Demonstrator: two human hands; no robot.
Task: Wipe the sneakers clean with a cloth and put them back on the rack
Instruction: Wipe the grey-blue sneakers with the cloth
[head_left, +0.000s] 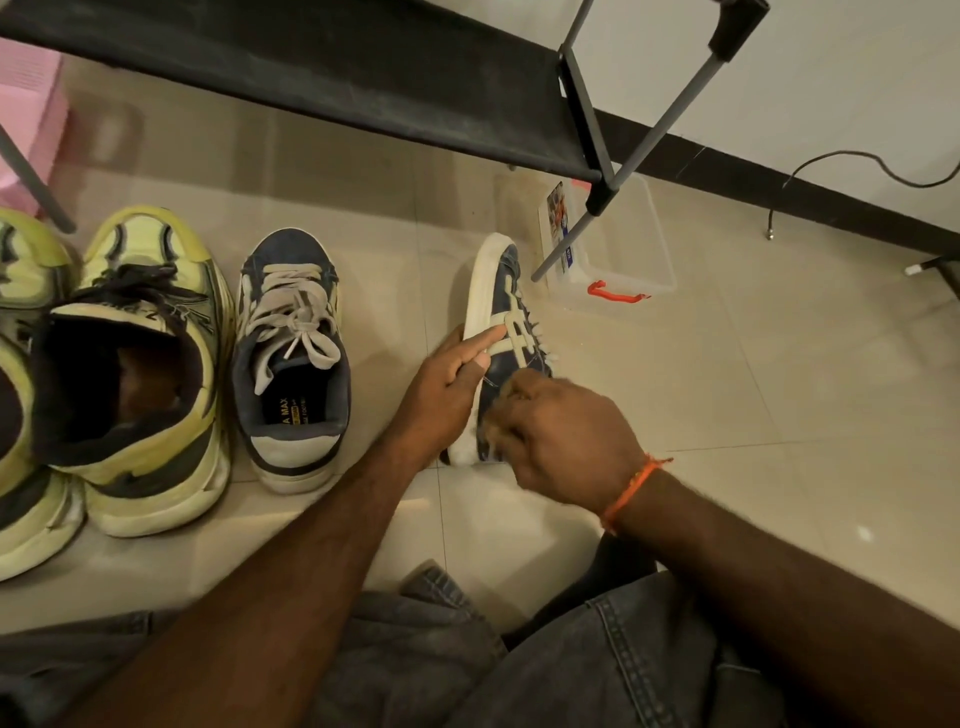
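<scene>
Shoes sit in a row on the tile floor (727, 395), under the black shelf of the rack (322, 67). Far to the left of the tipped blue shoe (501, 312) is a pink box (31, 119). Next come two yellow shoes, one cut off at the edge (21, 395) and one big one (150, 364) with black laces. Just left of the tipped shoe stands its twin, a blue shoe (293, 358) with grey laces, sitting flat.

The tipped blue shoe lies on its side, white sole facing left. The left hand (452, 379) holds it by the sole, with one finger stretched along the white stripe. The right hand (561, 441) is curled at the shoe's heel end. It is blurry, so I cannot tell what it holds. An orange string (631, 491) is tied on that wrist.

Just right of the tipped shoe is a clear box (623, 249) with a red handle. Farther right, a black wire (852, 166) hangs by the wall.
</scene>
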